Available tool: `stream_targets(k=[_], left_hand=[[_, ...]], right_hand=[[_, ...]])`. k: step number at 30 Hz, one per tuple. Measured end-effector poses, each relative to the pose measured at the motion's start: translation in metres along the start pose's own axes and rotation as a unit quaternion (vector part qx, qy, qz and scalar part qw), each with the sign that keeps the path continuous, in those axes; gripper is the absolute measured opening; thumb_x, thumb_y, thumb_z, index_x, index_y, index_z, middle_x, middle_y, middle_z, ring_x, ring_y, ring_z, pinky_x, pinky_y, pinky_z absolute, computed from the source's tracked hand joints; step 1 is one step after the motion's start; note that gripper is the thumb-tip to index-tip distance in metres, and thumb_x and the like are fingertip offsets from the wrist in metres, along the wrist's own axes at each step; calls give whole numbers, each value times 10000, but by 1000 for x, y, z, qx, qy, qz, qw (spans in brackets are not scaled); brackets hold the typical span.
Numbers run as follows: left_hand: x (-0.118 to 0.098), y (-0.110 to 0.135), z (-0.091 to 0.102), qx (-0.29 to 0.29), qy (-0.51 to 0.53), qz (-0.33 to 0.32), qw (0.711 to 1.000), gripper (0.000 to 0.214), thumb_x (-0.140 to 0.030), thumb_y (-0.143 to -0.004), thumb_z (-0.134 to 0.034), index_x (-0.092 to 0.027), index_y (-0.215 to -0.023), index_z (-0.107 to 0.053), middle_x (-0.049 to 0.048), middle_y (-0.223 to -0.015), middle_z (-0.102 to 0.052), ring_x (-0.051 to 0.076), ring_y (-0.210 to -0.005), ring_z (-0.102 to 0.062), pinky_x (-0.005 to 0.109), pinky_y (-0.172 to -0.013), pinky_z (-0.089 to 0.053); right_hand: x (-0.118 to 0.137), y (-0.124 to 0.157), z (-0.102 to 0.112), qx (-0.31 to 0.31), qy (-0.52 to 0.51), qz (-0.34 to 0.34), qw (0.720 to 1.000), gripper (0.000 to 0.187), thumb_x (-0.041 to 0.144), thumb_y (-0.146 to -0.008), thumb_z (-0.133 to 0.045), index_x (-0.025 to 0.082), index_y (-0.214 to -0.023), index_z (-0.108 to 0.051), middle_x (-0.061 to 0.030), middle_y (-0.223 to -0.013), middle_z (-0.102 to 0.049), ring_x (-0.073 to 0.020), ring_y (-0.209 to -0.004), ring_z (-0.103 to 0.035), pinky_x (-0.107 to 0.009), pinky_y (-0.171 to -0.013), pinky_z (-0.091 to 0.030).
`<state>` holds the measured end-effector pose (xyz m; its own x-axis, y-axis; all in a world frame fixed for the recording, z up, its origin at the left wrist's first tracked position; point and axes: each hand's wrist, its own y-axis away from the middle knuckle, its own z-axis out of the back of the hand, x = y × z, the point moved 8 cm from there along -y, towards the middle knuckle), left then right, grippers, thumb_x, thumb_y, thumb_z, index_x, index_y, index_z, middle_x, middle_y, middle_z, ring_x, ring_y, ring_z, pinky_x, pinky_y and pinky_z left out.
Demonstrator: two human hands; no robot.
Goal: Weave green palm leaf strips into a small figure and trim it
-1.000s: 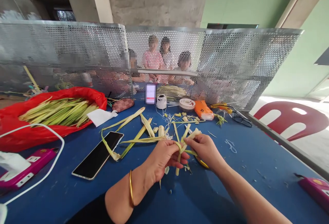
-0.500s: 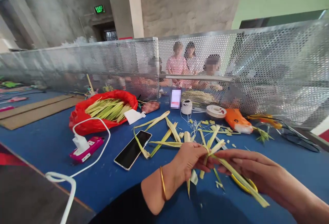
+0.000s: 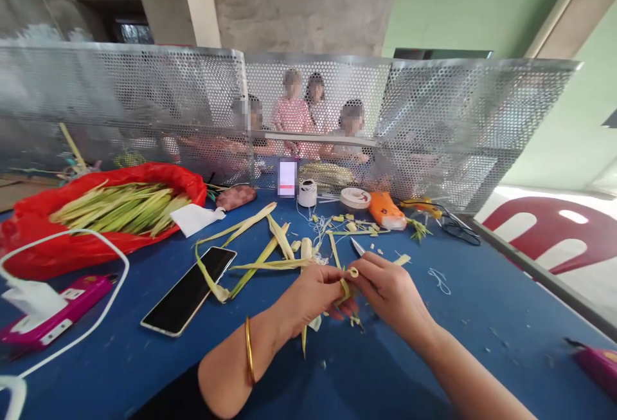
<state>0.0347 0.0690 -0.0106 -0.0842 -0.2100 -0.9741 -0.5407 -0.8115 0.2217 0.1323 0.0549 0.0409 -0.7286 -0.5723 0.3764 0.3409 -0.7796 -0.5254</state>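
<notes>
Left hand [image 3: 311,291] and right hand [image 3: 385,288] both pinch a folded leaf strip [image 3: 345,285] above the blue desk [image 3: 434,343]; phone [image 3: 189,290] lies near left

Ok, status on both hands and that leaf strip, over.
Left hand and right hand both pinched on the folded leaf strip, above the blue table. Phone to the left, apart from the hands; loose strips just beyond them.

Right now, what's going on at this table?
A person is working a green leaf strip over the blue table, left hand and right hand both pinching it. More strips and a phone lie to the left, with a red bag of leaves farther left. Other people are behind the perforated screen.
</notes>
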Motion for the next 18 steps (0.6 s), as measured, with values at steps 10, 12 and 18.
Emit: stream_targets(k=[10,12,18], left_hand=[[24,-3,10,-83,184,88,975,437,-354,-568,-849,-159,-835,-565,-20,-630,-600,124,-613,-630,172,-450,-381],[25,-4,9,-85,215,86,969,383,-314,-596,-834,-159,-818,-563,-28,-617,-584,118,-603,-629,167,-449,-382],[20,-3,4,-55,282,80,955,187,-239,-733,-615,-142,-892,-620,49,-753,-668,149,-665,-656,204,-497,-454]], right_hand=[[-11,0,-1,-10,-29,-102,994,368,292,-919,-469,204,-566,-409,33,-569,-454,-110,-533,-432,-222,-514,-297],[-13,0,-2,-8,-27,-111,993,350,279,-907,-474,202,-573,-406,39,-560,-452,-106,-533,-425,-215,-514,-290],[-22,3,1,-32,-1,-140,990,357,321,-906,-478,199,-581,-397,44,-557,-459,-102,-530,-414,-213,-514,-268]])
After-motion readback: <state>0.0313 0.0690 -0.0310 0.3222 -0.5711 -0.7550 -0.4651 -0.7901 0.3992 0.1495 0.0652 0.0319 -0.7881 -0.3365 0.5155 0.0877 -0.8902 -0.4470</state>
